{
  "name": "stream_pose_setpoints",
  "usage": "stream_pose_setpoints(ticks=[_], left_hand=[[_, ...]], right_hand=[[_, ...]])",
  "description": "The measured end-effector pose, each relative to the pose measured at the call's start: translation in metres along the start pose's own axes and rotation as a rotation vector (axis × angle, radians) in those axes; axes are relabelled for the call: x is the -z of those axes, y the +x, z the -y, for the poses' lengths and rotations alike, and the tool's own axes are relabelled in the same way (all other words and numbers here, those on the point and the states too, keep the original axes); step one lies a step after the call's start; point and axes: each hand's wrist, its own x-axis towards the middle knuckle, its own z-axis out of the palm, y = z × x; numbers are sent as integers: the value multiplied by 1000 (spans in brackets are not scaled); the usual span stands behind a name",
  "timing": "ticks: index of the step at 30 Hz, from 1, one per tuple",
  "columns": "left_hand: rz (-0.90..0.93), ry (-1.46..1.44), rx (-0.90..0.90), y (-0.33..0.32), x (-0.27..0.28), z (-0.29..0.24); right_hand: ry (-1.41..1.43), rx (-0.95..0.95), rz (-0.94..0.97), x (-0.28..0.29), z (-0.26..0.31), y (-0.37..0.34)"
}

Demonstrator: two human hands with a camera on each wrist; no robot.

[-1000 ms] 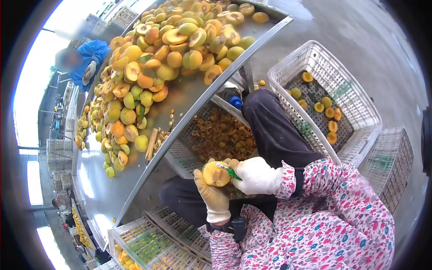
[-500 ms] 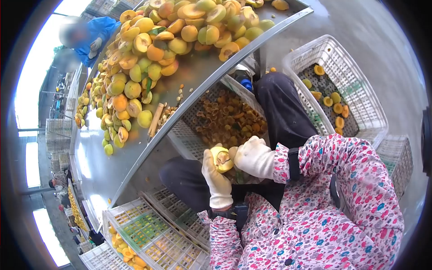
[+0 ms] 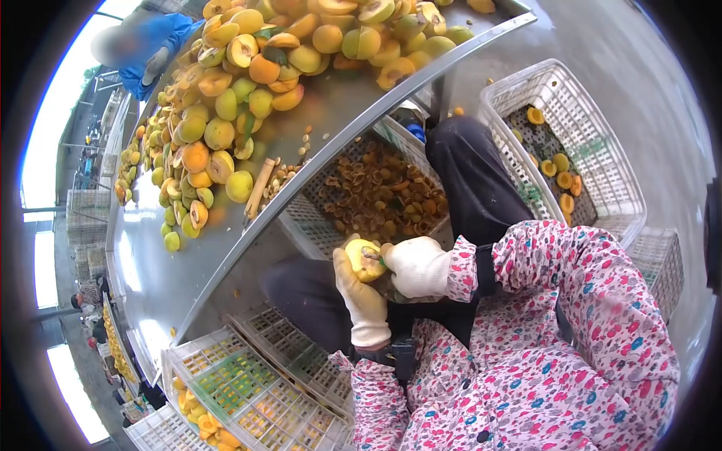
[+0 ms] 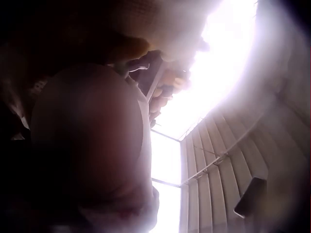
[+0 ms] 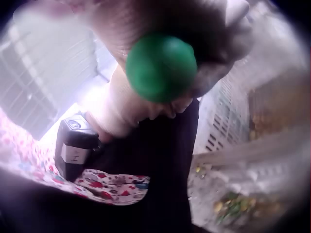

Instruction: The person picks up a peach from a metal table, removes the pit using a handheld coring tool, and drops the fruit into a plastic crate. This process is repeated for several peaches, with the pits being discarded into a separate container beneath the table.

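Note:
My gloved left hand (image 3: 362,299) holds a yellow peach half (image 3: 365,258), cut face up, with a hollowed, brownish middle. Close against its right side, my gloved right hand (image 3: 418,267) grips a small tool. The tool's round green handle end (image 5: 162,68) sticks out of the fist in the right wrist view. Fingers and fruit hide the tool's working end. Below the fruit in the head view is my lap. The left wrist view is mostly dark and shows little of the hand's work.
A metal table (image 3: 301,139) bears heaped peaches (image 3: 219,131), a wooden stick (image 3: 260,186) and loose pits. Under its edge stands a crate of brown-orange scraps (image 3: 380,184). At right, a white crate (image 3: 602,143) holds several peach halves. Another crate (image 3: 248,376) is at lower left. A person in blue (image 3: 154,49) is across the table.
The right hand has closed in on the peach half, and the tool's metal end has gone from sight. The fruit's cut face has turned and its middle is now gouged. The view has shifted slightly.

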Motion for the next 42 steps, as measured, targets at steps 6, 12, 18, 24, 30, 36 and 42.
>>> stream_pose_setpoints(ticks=[6,12,18,24,30,36,42], left_hand=[[56,-280,-41,-7,-4,-14],[69,-40,-187,-8,-18,-3],[-20,108,-253,-14,-28,-8],[-92,227,-259,-5,-22,1],[-54,191,-378,4,-17,-5],[100,629,-324,7,6,15],[84,18,364,7,-3,11]], right_hand=[[283,298,-152,-10,-22,13],[-295,366,-488,-14,-24,18],[-513,87,-257,-22,-15,26],[-221,68,-155,-21,-7,6],[13,-48,1,-2,8,4],[-485,29,15,-14,-15,12],[-311,-73,131,-6,-18,-6]])
